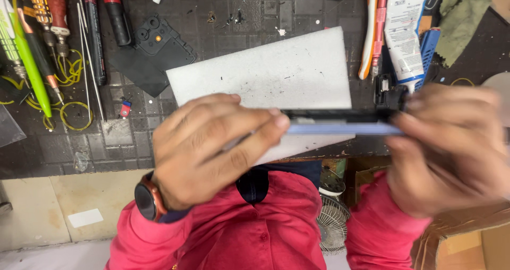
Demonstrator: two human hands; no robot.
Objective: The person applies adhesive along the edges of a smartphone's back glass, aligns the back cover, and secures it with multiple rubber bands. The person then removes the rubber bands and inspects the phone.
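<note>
Left hand (212, 148) and right hand (446, 148) each grip shut on the edge-on phone (340, 125); white pad (276, 73) behind.

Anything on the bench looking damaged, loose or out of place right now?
A black phone back cover lies detached on the dark mat, beside small loose bits. The white foam pad is peppered with dark specks. The left hand and right hand grip a thin phone edge-on; the right hand is blurred.
</note>
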